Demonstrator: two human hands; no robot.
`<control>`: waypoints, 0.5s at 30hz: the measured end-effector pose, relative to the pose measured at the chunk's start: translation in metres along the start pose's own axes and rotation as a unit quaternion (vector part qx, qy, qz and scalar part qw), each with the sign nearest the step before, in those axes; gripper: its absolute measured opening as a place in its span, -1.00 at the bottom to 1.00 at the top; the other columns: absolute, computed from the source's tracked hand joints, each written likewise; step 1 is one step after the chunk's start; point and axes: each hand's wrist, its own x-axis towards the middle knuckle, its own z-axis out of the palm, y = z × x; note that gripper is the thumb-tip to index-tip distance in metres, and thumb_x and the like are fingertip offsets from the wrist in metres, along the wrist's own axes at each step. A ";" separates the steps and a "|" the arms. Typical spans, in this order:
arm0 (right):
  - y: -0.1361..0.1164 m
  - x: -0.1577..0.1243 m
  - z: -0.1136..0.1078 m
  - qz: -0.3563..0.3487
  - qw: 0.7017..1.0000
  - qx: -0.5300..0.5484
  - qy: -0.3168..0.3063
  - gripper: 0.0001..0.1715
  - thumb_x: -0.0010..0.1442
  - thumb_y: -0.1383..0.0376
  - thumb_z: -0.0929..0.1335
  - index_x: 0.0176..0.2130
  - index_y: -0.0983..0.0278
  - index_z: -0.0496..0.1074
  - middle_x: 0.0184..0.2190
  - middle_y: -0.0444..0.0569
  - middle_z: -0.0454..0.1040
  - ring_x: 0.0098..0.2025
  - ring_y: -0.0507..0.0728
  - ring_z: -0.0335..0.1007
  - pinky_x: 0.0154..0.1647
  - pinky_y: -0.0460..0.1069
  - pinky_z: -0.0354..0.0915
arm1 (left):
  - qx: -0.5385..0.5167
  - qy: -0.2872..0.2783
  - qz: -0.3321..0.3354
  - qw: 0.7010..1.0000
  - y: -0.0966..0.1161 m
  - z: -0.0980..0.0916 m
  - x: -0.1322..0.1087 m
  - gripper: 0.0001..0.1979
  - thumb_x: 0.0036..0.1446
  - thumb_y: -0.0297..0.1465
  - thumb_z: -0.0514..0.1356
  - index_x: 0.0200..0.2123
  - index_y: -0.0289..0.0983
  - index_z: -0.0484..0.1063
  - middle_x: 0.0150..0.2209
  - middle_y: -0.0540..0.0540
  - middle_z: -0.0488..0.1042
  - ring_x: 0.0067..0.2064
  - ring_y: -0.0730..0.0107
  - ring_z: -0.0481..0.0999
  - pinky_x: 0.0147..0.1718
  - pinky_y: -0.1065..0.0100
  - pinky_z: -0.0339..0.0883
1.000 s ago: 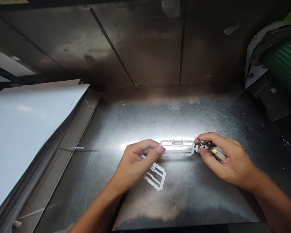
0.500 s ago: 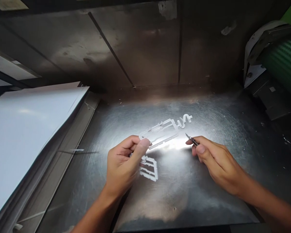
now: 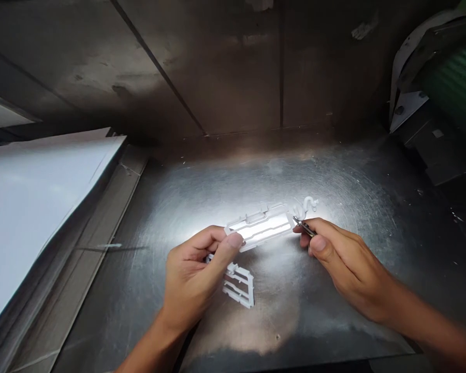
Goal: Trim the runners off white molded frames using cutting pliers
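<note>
Scratched steel tabletop, glare at centre. White plastic frame pc nr front edge, can't tell if lying or held. Pale specks twd back edge.

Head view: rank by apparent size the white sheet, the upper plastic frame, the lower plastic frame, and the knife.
1. white sheet
2. upper plastic frame
3. lower plastic frame, partly behind the left hand, so unsure
4. knife, mostly inside the right hand
</note>
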 end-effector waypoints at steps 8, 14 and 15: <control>-0.002 0.001 0.000 0.000 1.000 -0.002 -0.001 -0.45 0.73 -0.09 0.15 -0.15 0.21 0.36 -0.27 -0.15 0.38 -0.26 0.07 0.27 -0.22 0.06 0.16 | 0.004 0.007 -0.006 1.000 -0.005 -0.002 -0.003 -0.62 0.41 -0.15 0.43 -0.39 -0.27 0.57 -0.56 0.05 0.36 -0.57 0.57 0.24 -0.58 0.52 0.12; -0.002 0.001 0.000 -0.006 1.000 -0.004 0.003 -0.45 0.73 -0.06 0.15 -0.20 0.22 0.30 -0.29 -0.15 0.35 -0.28 0.07 0.24 -0.23 0.07 0.13 | -0.003 0.011 -0.008 1.000 -0.007 0.000 -0.003 -0.62 0.39 -0.12 0.45 -0.37 -0.27 0.59 -0.55 0.04 0.35 -0.53 0.55 0.25 -0.54 0.51 0.15; -0.002 0.001 0.000 -0.008 1.000 -0.003 0.003 -0.45 0.73 -0.05 0.15 -0.21 0.22 0.29 -0.29 -0.15 0.34 -0.29 0.07 0.23 -0.23 0.07 0.13 | -0.004 0.011 -0.007 1.000 -0.007 0.000 -0.003 -0.62 0.38 -0.12 0.46 -0.37 -0.27 0.59 -0.55 0.04 0.35 -0.53 0.54 0.25 -0.54 0.51 0.15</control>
